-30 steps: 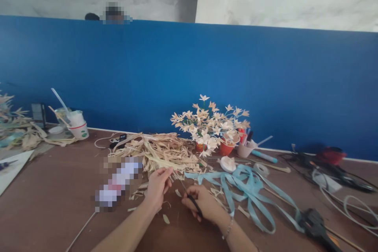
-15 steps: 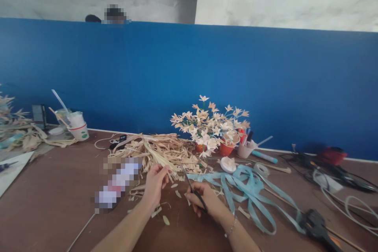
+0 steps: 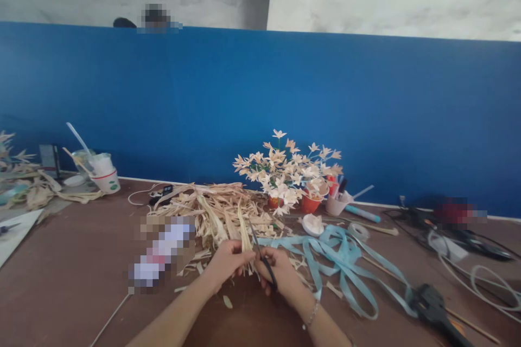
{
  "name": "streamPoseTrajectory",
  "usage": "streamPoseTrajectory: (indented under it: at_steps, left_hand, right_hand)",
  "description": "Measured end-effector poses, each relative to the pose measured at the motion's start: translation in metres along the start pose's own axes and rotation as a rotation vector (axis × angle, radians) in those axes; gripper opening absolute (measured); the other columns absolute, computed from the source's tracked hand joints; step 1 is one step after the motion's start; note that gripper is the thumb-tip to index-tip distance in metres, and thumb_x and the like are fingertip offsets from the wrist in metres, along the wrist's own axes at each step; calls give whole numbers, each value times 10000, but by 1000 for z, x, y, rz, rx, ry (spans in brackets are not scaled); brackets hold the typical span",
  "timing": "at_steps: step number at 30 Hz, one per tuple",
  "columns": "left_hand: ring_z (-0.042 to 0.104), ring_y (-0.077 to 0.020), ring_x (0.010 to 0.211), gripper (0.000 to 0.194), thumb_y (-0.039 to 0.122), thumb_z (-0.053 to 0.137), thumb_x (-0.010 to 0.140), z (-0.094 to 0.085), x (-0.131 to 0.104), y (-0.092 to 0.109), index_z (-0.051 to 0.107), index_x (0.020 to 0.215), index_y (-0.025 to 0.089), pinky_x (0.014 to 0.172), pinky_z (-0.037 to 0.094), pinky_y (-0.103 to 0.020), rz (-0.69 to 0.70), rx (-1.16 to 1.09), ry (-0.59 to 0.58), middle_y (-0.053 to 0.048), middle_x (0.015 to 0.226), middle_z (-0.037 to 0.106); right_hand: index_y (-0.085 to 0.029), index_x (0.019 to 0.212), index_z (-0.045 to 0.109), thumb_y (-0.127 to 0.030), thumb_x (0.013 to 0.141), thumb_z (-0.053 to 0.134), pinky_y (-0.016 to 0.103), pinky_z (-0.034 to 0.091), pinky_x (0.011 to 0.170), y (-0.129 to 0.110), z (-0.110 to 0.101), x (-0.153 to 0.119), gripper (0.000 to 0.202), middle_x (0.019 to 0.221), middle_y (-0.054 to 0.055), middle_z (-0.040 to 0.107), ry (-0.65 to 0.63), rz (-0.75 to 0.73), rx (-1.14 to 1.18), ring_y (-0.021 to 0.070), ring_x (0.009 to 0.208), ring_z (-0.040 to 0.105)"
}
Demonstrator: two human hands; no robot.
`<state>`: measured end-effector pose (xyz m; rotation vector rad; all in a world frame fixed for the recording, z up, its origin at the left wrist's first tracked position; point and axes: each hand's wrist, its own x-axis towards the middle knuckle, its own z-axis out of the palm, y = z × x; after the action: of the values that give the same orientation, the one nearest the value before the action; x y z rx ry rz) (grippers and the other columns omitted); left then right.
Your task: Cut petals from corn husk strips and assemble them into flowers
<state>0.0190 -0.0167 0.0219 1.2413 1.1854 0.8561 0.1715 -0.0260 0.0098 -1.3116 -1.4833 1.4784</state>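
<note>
My left hand (image 3: 224,267) pinches a pale dried husk strip (image 3: 245,232), which stands up from the fingers. Black-handled scissors (image 3: 267,268) are in my right hand (image 3: 283,277), close beside the left one, their blades pointing away from me. Whether the right fingertips touch the strip I cannot tell. Just beyond both hands lies a heap of dried husk strips (image 3: 215,203). A small cut husk piece (image 3: 227,302) rests on the brown table (image 3: 101,249) below my left hand.
Pale husk flowers (image 3: 280,171) stand behind the heap near a blue partition (image 3: 203,97). Light blue ribbon (image 3: 345,249) sprawls to the right, with a black glue gun (image 3: 433,306) and cables (image 3: 480,287) beyond. A white cup (image 3: 106,180) stands at left; a person's head shows over the partition.
My left hand has moved right and slightly nearer, bringing the husk strip upright beside the scissors. The two hands are now close together.
</note>
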Motion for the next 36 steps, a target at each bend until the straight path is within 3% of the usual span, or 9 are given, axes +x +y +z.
streamPoseTrajectory:
  at_steps: [8,11,14,21,25,28,32,36]
  left_hand:
    - [258,-31,277,207,331,665,626,-4,-4,7,633,611,127,338,134,-181,-71,-6,14,61,326,465]
    - [410,-49,329,194,303,681,610,-2,-4,5,650,654,117,348,248,-158,-89,-156,-24,11,429,578]
    - [584,-96,511,183,264,700,592,0,-5,4,663,674,104,489,425,-168,-77,-244,-59,-36,572,655]
    - [574,-122,413,198,296,658,643,4,-1,-2,639,597,105,405,433,-194,-49,-105,7,-40,481,624]
    - [546,-120,353,245,327,632,670,7,1,-3,616,560,108,356,406,-192,-39,-102,94,-34,431,601]
    - [551,-125,364,269,343,622,679,5,1,2,621,559,102,358,403,-191,-9,-159,251,-42,432,608]
    - [595,-155,433,258,354,634,666,0,1,9,631,609,103,413,453,-216,37,-302,513,-55,475,639]
    - [613,-170,459,215,336,649,641,1,0,11,618,643,123,434,479,-240,64,-374,601,-47,530,660]
  right_hand:
    - [-163,671,485,-447,672,537,140,174,270,-9,-8,-5,289,344,-69,467,-8,-1,67,55,253,382]
    - [-161,675,491,-459,681,536,144,165,272,-6,-10,-4,301,344,-73,461,-22,-13,74,51,252,373]
    - [-162,680,498,-421,703,523,141,163,273,-3,-10,-3,261,344,-76,461,-37,-1,48,49,249,371]
    - [-164,673,491,-361,686,537,128,191,272,-6,-6,-4,202,354,-80,463,-18,12,59,48,257,375]
    - [-166,703,488,-398,660,559,143,274,292,-8,-4,-4,246,364,-82,464,20,-3,91,57,276,383]
    - [-174,711,470,-427,669,557,153,296,308,-8,-5,-3,270,368,-77,475,44,-16,96,67,286,402]
    - [-179,750,464,-423,696,568,155,327,345,-6,0,-4,270,457,-59,526,-42,-46,58,84,371,490]
    - [-182,764,471,-362,705,607,162,366,391,0,13,-7,233,536,-61,517,-87,-89,-20,75,424,498]
